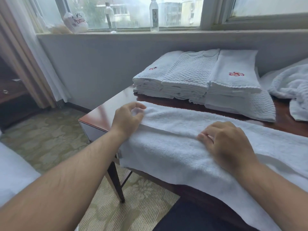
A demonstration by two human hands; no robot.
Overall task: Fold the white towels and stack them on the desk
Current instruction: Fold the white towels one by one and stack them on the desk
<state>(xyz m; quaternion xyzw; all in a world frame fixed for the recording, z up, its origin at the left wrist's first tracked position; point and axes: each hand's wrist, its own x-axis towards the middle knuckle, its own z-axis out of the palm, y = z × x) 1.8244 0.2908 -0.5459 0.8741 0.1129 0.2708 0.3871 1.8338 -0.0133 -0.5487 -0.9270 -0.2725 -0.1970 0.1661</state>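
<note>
Folding in hand on one long towel (175, 147), laid as a narrow band along the near edge of the desk (106, 112) and drooping over that edge. Gripped at the desk's left end by the left hand (126, 119), thumb and forefinger curled round the band's far corner. Held down mid-desk by the right hand (228, 142), knuckles up, fingers bent onto the seam; pinching a layer or merely pressing, cannot tell.

Likely trouble: sliding off the desk's near edge onto the carpet (50, 130), with so much cloth overhanging and only two points of hold. Could also skew at the next fold if lifted by the left corner alone, leaving ends unmatched and layers slipping apart along the seam. Might brush the folded stacks (188, 77) at the desk's far side if swung wide, knocking tidy edges out of line. Less likely to catch the unfolded heap (291, 87) at the desk's right end.

Writing: none legible. Red flower-like emblem (236, 74) stitched on the stack nearest the desk's right end, a smaller red mark (153, 68) on the stack nearest its left end; no letters made out. Small tag (119, 154) on the towel's end, off the desk's near left corner, too small to read. Beyond the desk, on the sill (166, 33): a clear bottle (154, 14) with a pale label and a plastic bag (75, 22) with red print, both unreadable.
</note>
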